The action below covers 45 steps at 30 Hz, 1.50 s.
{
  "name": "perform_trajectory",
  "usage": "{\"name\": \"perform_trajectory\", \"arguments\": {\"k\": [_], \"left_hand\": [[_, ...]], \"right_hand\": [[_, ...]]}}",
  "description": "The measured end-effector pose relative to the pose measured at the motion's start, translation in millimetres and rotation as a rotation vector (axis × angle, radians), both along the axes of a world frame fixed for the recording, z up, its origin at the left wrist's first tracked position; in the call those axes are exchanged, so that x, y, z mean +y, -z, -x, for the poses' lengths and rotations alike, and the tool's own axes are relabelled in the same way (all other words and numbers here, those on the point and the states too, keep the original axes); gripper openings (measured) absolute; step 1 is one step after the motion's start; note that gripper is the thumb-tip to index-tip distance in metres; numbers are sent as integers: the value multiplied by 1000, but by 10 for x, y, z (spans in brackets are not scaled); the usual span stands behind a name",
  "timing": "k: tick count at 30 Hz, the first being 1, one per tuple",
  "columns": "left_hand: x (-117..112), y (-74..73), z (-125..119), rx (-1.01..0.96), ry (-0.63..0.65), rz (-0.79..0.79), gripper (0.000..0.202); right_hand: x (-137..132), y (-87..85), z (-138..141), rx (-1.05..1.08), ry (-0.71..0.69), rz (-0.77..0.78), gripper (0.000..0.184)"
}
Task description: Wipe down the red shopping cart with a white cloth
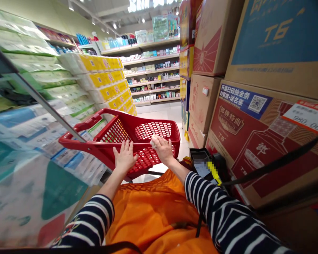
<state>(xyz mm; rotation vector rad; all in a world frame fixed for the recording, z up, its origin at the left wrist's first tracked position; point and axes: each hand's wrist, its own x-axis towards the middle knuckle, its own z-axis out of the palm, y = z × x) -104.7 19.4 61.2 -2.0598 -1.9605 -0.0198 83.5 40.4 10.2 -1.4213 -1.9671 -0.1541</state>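
i had the left hand (125,157) lying open, fingers spread, on a red perforated plastic shopping basket (148,120), and the right hand (163,150) closed on a small crumpled white tissue (153,141) against its mesh. the basket stood in a shop aisle between stacked plastic-wrapped tissue packs (103,77) and brown cardboard liquor cartons (254,141).

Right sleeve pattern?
Dark navy and white stripes running around the right sleeve; shows best in the head view.
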Motion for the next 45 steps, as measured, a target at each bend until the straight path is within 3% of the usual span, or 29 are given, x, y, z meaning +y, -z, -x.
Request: {"name": "perform_trajectory", "arguments": {"k": [8,10,15,18,20,23,27,30,34,37,40,43,45], "left_hand": [[-5,5,-21,-27,-8,-1,62],[-5,4,-30,-32,-12,-6,62],[-4,5,-23,-15,-18,-13,60],[0,14,-4,-4,-2,-21,60],[7,22,13,-7,5,-15,61],[17,35,32,-26,5,-12,62],[3,27,-64,-83,28,-94,58],[16,7,-313,-154,152,-160,52],[89,7,-728,-254,371,-131,47],[128,30,-944,-350,363,-115,45],[152,65,-1060,-390,298,-157,39],[184,108,-1045,-332,305,-202,29],[209,123,-894,-270,321,-237,27]], "right_hand": [[48,136,-752,108,237,-1,40],[31,133,-668,84,229,-8,41],[-9,68,23,-35,19,-33,44],[1,47,225,-79,-63,-17,39],[6,52,137,-94,-63,0,37],[-10,71,-215,-76,2,6,35],[-38,101,-540,18,111,-45,38],[-15,134,-397,53,88,-85,41],[13,118,-30,97,-17,-56,51],[-16,116,17,132,-62,-57,62],[-47,200,-108,143,-18,-123,68],[-45,317,-223,108,65,-120,70],[-39,359,-260,49,64,-88,70]]}}
